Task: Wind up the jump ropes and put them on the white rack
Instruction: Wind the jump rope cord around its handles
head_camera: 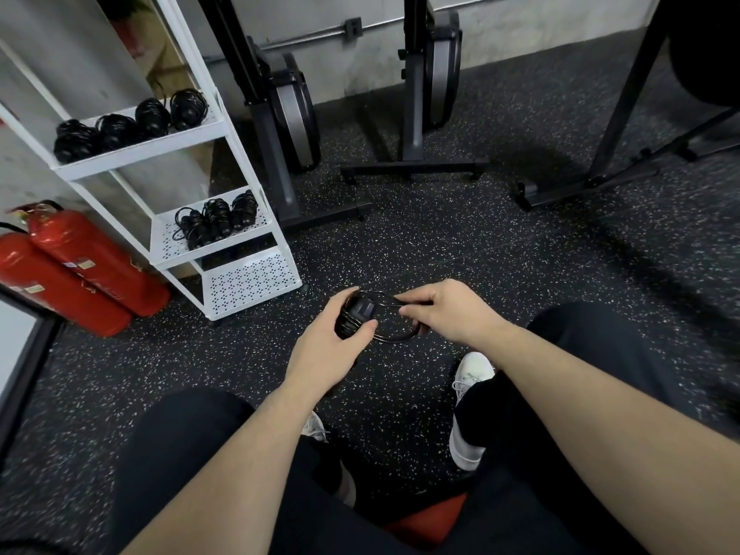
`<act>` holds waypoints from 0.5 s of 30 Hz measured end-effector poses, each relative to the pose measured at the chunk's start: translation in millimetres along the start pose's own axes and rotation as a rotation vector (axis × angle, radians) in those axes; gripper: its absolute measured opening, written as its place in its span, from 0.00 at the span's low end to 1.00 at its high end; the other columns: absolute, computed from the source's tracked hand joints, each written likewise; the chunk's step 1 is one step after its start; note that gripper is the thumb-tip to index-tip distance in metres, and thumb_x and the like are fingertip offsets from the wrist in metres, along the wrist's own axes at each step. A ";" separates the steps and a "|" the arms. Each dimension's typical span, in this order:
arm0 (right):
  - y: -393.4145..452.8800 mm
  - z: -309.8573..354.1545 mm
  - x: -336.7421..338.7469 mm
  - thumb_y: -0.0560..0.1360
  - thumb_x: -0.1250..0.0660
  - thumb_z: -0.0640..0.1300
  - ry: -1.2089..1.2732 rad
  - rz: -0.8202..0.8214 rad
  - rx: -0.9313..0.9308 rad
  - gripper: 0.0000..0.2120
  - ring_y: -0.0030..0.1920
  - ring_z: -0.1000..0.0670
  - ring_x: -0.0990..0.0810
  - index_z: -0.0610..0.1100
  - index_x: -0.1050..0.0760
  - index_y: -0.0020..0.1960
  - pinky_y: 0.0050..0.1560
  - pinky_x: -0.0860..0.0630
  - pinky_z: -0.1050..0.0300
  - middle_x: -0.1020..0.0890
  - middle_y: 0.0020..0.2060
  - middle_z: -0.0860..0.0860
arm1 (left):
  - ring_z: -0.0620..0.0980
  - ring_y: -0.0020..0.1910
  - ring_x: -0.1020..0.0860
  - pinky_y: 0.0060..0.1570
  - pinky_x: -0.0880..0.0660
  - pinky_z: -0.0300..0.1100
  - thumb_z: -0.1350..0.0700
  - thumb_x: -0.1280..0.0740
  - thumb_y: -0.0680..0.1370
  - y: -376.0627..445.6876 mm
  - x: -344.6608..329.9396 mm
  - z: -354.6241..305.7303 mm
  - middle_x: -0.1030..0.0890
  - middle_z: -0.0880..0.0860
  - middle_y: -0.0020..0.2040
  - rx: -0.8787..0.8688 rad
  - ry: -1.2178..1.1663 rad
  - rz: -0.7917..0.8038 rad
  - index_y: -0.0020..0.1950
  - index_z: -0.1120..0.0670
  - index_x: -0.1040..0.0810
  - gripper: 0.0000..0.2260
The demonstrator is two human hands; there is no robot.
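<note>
**Last loop of the rope, rack off to the left**

Two red fire extinguishers (76,266) lay against the wall at the far left. Just beside them stood the white rack (224,126), its upper shelf carrying a row of wound ropes (128,124) and its middle shelf a smaller bunch of wound ropes (218,220); the lowest perforated shelf showed only its white surface from this angle.

Near the middle of the view, the left hand (326,346) was curled round the jump rope (357,316), gripping the black handle bundle with coils already lying across it. The bundle's long axis seemed to run away from the person and slightly up, though the black-on-dark blur made that hard to be sure of. To its right, the right hand (448,310) pinched the loose loop of cord between thumb and fingers, the loop hanging between the two hands and curving beneath them.

The winding looked nearly finished. The rack stood up and to the left of the bundle, so the left hand, which held the bundle, was the nearer one for the placing.

Farther right stood black machine frames (416,114) on the speckled floor (520,242).
</note>
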State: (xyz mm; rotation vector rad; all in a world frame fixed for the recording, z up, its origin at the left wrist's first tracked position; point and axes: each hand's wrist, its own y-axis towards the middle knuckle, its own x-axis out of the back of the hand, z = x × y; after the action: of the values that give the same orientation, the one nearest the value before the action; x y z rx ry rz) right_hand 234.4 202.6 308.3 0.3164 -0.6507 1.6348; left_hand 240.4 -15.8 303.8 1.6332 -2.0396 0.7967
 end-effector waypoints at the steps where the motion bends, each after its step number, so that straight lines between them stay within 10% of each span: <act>1: 0.3 -0.1 0.4 0.80 0.30 0.46 -0.012 0.009 0.001 0.12 0.19 0.61 0.30 0.52 0.18 0.62 0.23 0.37 0.69 0.18 0.31 0.56 | 0.39 0.48 0.19 0.49 0.24 0.40 0.40 0.30 0.78 -1.1 0.6 -1.5 0.20 0.33 0.54 -0.022 -0.010 0.014 0.68 0.25 0.35 0.23; 5: -1.3 -0.4 4.7 0.79 0.30 0.48 -0.051 0.055 0.060 0.12 0.37 0.64 0.19 0.54 0.18 0.62 0.42 0.24 0.70 0.13 0.50 0.56 | 0.26 0.54 0.25 0.49 0.32 0.22 0.51 0.29 0.79 -2.0 3.4 -3.2 0.21 0.29 0.56 -0.093 -0.124 0.089 0.65 0.26 0.31 0.23; 9: -6.0 5.6 10.3 0.80 0.31 0.48 -0.071 0.087 0.121 0.13 0.37 0.65 0.19 0.54 0.19 0.64 0.42 0.25 0.71 0.17 0.41 0.70 | 0.28 0.58 0.25 0.53 0.34 0.19 0.57 0.27 0.78 -0.1 8.4 0.1 0.22 0.36 0.63 -0.143 -0.141 0.177 0.69 0.33 0.30 0.27; 15: -4.0 6.8 9.8 0.81 0.33 0.46 -0.277 0.103 0.223 0.14 0.54 0.47 0.16 0.52 0.20 0.66 0.61 0.23 0.49 0.15 0.57 0.51 | 0.36 0.61 0.22 0.62 0.32 0.26 0.61 0.25 0.75 1.1 12.6 -2.1 0.21 0.41 0.65 -0.200 -0.181 0.255 0.69 0.31 0.31 0.33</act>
State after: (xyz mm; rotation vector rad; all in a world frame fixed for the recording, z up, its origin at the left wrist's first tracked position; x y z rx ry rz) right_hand 235.5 206.9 320.1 0.6905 -0.7012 1.7829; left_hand 236.4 -23.6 313.1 1.3978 -2.4035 0.5185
